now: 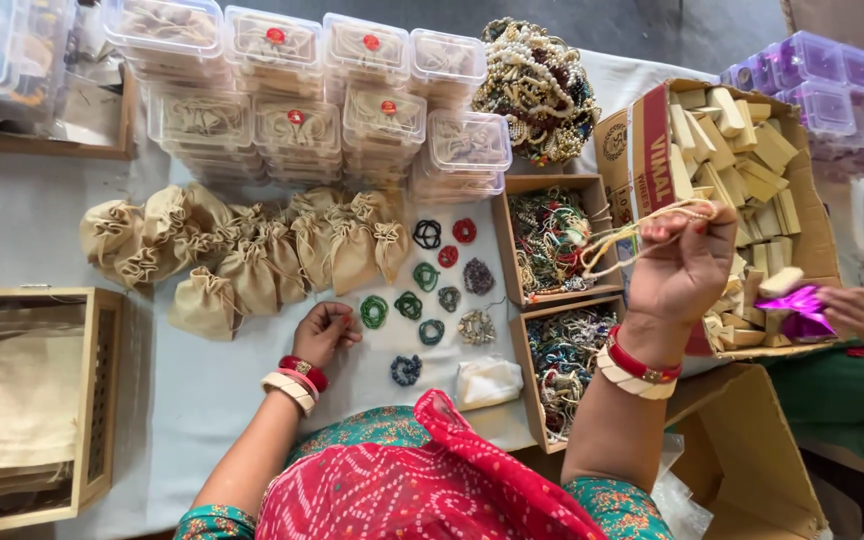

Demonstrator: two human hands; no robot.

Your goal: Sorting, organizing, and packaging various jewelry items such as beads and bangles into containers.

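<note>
while the right hand pinches a cream beaded strand above the cardboard bead tray, snagging likely; left hand curled loosely left of tray, holding nothing visible.

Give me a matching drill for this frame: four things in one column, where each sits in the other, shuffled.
Things:
1. right hand
2. left hand
3. drawstring pouches
4. clear lidded boxes

Places:
A. stacked at the far edge of the table
B. raised over the cardboard trays, pinching a cream beaded strand
C. heaped left of the coiled bracelets
D. resting on the white cloth beside a green bracelet

Pairs: 1-B, 2-D, 3-C, 4-A
</note>
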